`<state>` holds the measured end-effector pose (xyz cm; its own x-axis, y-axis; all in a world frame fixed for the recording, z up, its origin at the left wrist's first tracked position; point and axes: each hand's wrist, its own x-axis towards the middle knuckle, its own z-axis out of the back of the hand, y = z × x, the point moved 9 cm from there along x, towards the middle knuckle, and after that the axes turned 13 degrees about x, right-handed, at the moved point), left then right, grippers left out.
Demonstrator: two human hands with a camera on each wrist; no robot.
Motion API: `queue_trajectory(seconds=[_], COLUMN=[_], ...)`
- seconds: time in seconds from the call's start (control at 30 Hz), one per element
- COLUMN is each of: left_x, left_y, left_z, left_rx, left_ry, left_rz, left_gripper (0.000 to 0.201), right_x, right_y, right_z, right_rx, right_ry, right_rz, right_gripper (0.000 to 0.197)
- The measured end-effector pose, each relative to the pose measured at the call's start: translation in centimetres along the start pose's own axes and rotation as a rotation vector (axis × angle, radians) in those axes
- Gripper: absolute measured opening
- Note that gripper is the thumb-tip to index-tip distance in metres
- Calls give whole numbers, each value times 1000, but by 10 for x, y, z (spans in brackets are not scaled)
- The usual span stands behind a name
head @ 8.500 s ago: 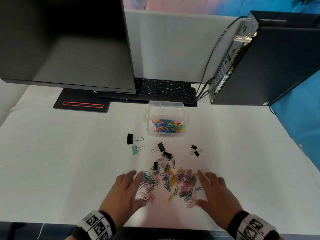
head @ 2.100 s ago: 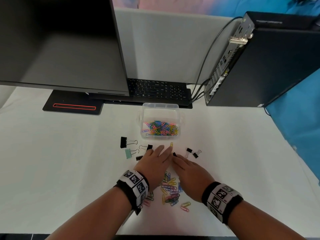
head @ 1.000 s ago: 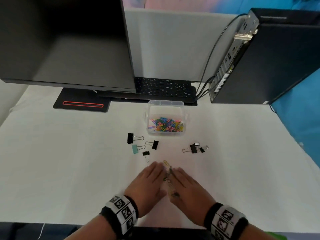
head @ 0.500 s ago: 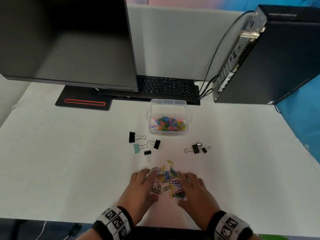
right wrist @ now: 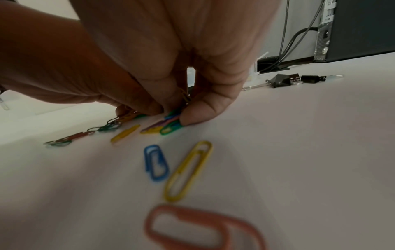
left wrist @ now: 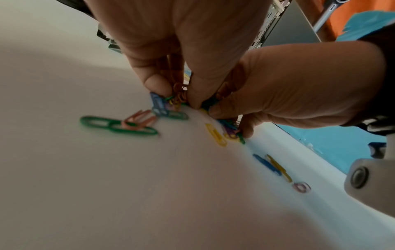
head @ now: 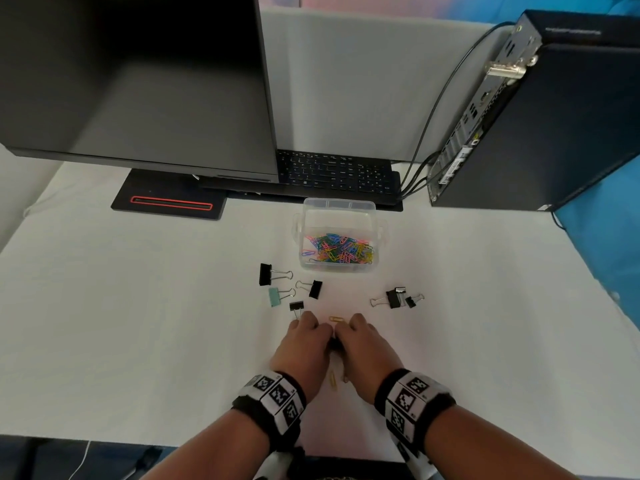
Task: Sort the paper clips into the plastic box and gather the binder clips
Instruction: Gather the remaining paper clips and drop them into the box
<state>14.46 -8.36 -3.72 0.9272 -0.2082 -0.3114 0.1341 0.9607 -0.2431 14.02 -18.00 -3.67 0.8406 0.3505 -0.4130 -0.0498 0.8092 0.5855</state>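
Both hands meet in the middle of the white table. My left hand (head: pixel 308 336) and right hand (head: pixel 360 336) have their fingers curled over a heap of coloured paper clips, mostly hidden beneath them. In the left wrist view the left hand (left wrist: pixel 177 94) pinches a bunch of clips (left wrist: pixel 166 108); in the right wrist view the right hand (right wrist: pixel 173 113) pinches another bunch (right wrist: pixel 169 128). Loose clips lie around, such as a yellow one (head: pixel 336 319). The clear plastic box (head: pixel 339 206), farther back, holds several clips. Binder clips lie in a left group (head: pixel 273 275) and a right group (head: pixel 394 297).
A dark monitor (head: pixel 138 81) on its stand (head: pixel 169 195) fills the back left, with a keyboard (head: pixel 336 174) behind the box. A black computer case (head: pixel 554 126) with cables stands at the back right. The table's near edge runs under my wrists.
Half a second ago my hands lay spread on either side of the clip pile. They have closed together, fingers curled onto the clips.
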Motion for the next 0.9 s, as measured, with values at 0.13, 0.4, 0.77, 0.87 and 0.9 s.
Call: queue_trajectory(seconds=[0.13, 0.4, 0.77, 0.87, 0.9], left_x=[4, 14, 26, 61, 74], left_y=[-3, 3, 20, 29, 31], left_z=[4, 6, 50, 88, 101], left_rx=[55, 35, -581, -655, -661], left_ry=[94, 216, 395, 260, 213], left_rz=[-4, 27, 78, 126, 148], left_gripper=[18, 12, 13, 18, 17], right_x=[2, 5, 20, 50, 61], right_y=[-4, -10, -24, -14, -11], right_z=[2, 13, 58, 103, 118], right_rx=[-3, 118, 547, 530, 494], right_ry=[4, 26, 227, 122, 84], right_rz=[3, -4, -174, -134, -120], right_gripper=[42, 11, 10, 11, 11])
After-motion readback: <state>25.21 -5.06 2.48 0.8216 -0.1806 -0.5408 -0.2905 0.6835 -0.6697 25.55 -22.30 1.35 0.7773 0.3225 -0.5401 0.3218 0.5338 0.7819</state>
